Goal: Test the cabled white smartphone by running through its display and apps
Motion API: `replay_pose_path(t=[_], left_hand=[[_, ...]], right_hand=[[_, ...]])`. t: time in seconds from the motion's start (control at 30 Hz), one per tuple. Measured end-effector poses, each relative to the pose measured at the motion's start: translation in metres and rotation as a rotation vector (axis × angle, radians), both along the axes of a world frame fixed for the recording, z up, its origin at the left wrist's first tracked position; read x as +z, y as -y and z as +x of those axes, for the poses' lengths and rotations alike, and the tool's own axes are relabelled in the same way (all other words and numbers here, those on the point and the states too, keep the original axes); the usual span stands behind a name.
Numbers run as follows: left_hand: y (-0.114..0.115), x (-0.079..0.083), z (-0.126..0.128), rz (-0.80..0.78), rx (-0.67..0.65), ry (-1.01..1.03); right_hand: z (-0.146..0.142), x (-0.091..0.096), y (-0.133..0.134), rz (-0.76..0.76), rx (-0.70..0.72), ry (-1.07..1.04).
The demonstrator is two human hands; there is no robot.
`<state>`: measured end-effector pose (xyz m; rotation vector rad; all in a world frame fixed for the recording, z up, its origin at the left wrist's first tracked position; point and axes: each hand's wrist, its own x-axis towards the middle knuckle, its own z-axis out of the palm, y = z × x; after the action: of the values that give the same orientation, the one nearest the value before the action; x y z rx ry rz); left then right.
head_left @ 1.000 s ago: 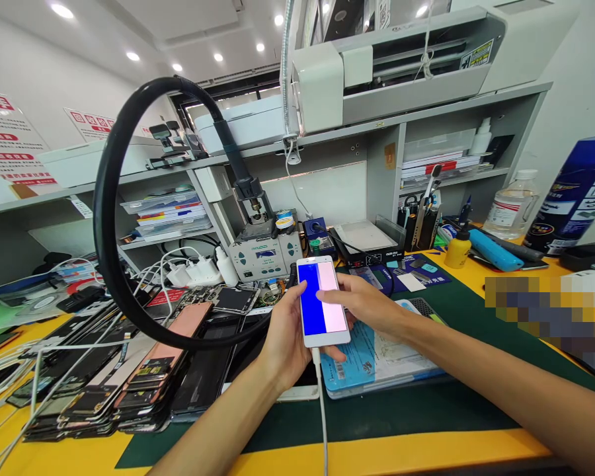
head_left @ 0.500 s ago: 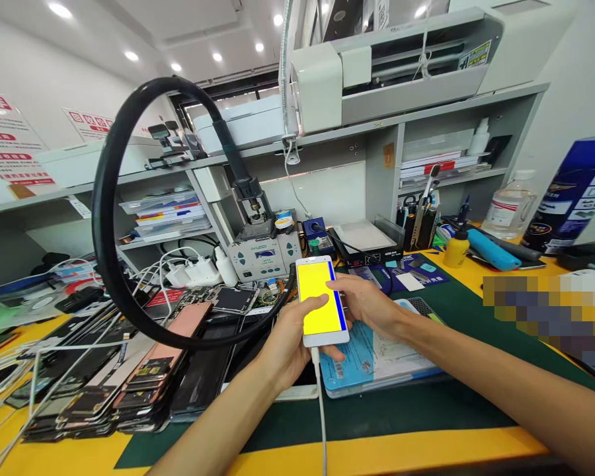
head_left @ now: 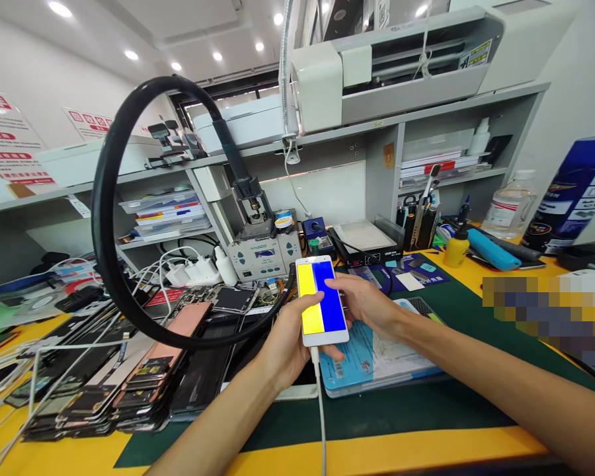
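Observation:
A white smartphone [head_left: 322, 338] is held upright-tilted between my hands, its screen split into yellow on the left and blue on the right. My left hand [head_left: 290, 337] is closed round its lower left side, thumb over the screen. From the right, my right hand [head_left: 364, 301] grips the phone's edge, with its thumb over the blue part; its other fingers are partly hidden behind the phone. A white charging cable [head_left: 319, 390] is plugged into the bottom and hangs down over the front edge. Beneath lies a blue and clear plastic case [head_left: 352, 370].
Stacked phone parts [head_left: 149, 377] fill the left of the green mat [head_left: 426, 410]. A thick black hose [head_left: 104, 218] arches above them from the grey soldering station [head_left: 262, 259]. A yellow bottle [head_left: 457, 248] and a clear bottle [head_left: 510, 208] stand at the right.
The blue band on the phone's screen has widened leftward, covering much of what was yellow. My left thumb has shifted slightly left; both hands keep their hold.

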<state>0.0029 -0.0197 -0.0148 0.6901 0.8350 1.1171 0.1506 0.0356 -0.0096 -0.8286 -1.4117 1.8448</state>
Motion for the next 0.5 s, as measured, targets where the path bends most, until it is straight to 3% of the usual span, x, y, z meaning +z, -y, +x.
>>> replay_pose_path(t=[0.23,0.5], left_hand=[[-0.0006,0.0017,-0.0019,0.001,-0.042,0.127],[-0.0015,0.0009,-0.0032,0.015,-0.044,0.131]], right_hand=[[0.0012,-0.0018,-0.0011,0.025,0.009,-0.009],[0.0005,0.003,0.0024,0.085,-0.007,0.111]])
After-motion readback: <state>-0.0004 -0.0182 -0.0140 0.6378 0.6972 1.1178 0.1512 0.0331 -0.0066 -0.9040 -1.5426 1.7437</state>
